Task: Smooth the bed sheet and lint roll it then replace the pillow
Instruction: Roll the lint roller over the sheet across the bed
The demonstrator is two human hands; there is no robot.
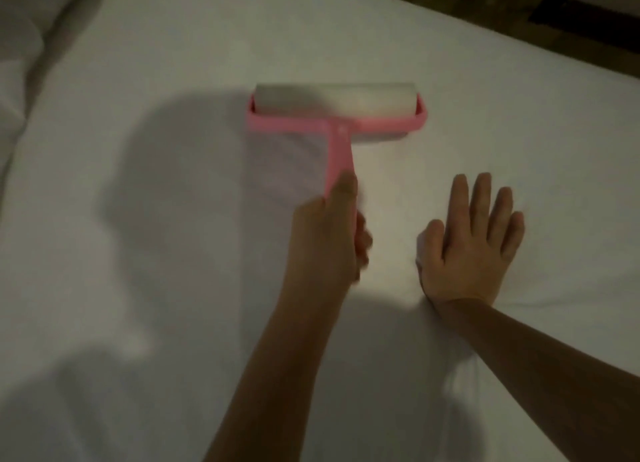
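Note:
A white bed sheet point(173, 219) fills almost the whole view. On it lies a pink lint roller point(337, 115) with a wide white roll, its head pointing away from me. My left hand point(329, 233) grips the roller's pink handle, thumb laid along the top. My right hand point(471, 240) rests flat on the sheet just to the right of the handle, fingers straight and spread. The sheet bunches into small creases under my right wrist. No pillow is in view.
A folded ridge of white bedding point(31, 53) runs along the upper left. The bed's far edge cuts diagonally across the upper right, with dark floor point(519, 14) beyond it. Shadows of my head and arms fall on the sheet at left.

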